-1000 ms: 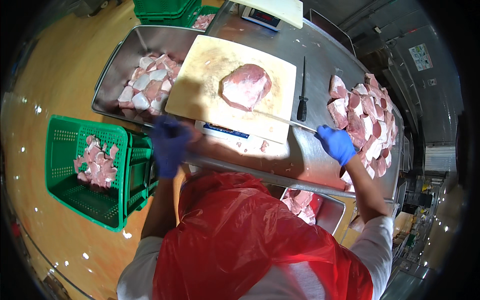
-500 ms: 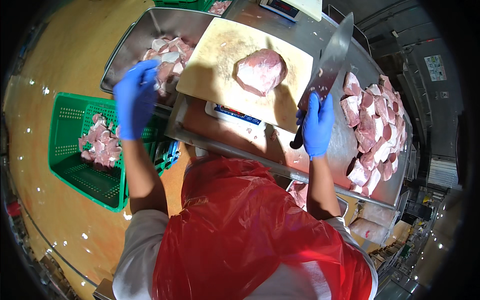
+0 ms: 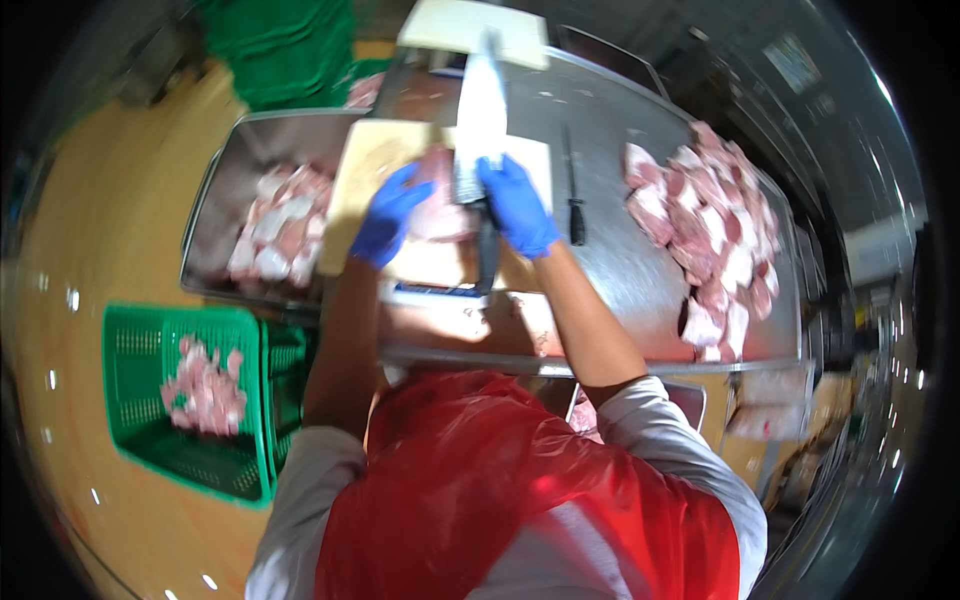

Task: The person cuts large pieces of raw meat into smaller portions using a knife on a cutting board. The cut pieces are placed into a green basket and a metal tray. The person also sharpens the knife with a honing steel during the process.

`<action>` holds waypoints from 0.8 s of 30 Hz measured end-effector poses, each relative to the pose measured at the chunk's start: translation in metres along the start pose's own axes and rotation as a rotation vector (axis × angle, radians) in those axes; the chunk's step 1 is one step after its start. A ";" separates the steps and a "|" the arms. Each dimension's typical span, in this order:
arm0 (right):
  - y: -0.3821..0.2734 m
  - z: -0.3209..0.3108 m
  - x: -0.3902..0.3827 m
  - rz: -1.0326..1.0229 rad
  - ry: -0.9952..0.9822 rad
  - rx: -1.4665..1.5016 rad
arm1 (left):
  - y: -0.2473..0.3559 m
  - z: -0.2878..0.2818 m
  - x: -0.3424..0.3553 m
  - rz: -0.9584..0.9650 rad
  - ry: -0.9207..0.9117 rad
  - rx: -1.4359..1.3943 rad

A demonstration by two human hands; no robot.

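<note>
A chunk of raw meat (image 3: 440, 215) lies on the cream cutting board (image 3: 355, 190), partly covered by my hands and the knife. My gloved left hand (image 3: 388, 220) is at the chunk's left side, fingers apart, with the fingertips at its edge; blur hides whether they press on it. In my gloved right hand (image 3: 518, 210) is a large knife (image 3: 482, 110) with a black handle. Its broad blade points away from me, above the chunk's right side. Under the board's near edge a blue scale panel (image 3: 435, 290) shows.
Meat pieces (image 3: 715, 230) are heaped on the steel table (image 3: 600, 300) at right. A sharpening steel (image 3: 577, 222) lies between board and heap. At left are a steel tub (image 3: 215, 200) and a green basket (image 3: 180, 460), both holding meat trimmings. Another board (image 3: 470, 25) stands beyond.
My left hand has moved right from beside the tub to the chunk. My right hand has brought the knife left over the chunk. The view has shifted, uncovering the sharpening steel.
</note>
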State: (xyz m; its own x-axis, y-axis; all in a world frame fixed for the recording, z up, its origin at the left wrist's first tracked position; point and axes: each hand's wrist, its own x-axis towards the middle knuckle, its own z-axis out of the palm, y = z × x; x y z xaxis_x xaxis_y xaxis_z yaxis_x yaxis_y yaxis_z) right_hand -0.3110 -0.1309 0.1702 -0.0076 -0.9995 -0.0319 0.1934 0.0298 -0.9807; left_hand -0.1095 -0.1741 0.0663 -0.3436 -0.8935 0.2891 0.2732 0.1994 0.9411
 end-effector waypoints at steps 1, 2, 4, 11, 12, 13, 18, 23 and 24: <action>-0.020 0.021 -0.006 -0.064 -0.099 0.056 | -0.030 -0.018 -0.005 -0.033 -0.114 -0.369; -0.046 0.043 -0.016 -0.144 -0.231 0.062 | -0.058 -0.040 -0.012 -0.121 -0.231 -0.861; -0.072 0.057 -0.029 -0.176 -0.337 -0.061 | -0.072 -0.079 -0.021 -0.175 -0.215 -1.079; -0.052 -0.064 -0.155 -0.015 0.073 -0.579 | 0.042 -0.310 -0.012 -0.727 1.049 1.450; -0.028 -0.089 -0.179 -0.007 0.222 -0.493 | 0.053 -0.319 -0.005 -0.715 1.235 1.429; -0.006 -0.109 -0.207 0.006 0.385 -0.410 | 0.061 -0.280 0.024 -0.288 1.355 1.133; 0.044 -0.183 -0.314 0.145 0.923 -0.181 | 0.097 0.084 0.104 0.321 0.441 0.440; 0.058 -0.251 -0.358 0.082 1.200 -0.009 | 0.002 0.400 0.078 0.164 -0.649 0.617; 0.048 -0.263 -0.365 0.114 1.267 -0.075 | -0.027 0.449 0.064 0.187 -0.764 0.678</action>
State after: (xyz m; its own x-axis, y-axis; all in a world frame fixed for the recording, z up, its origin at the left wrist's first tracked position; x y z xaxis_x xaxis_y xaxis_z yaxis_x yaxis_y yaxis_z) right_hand -0.5570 0.2389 0.0843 -0.9303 -0.2796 -0.2374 0.1998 0.1563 -0.9673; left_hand -0.5424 -0.0558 0.1378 -0.8901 -0.3792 0.2529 -0.1004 0.7044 0.7027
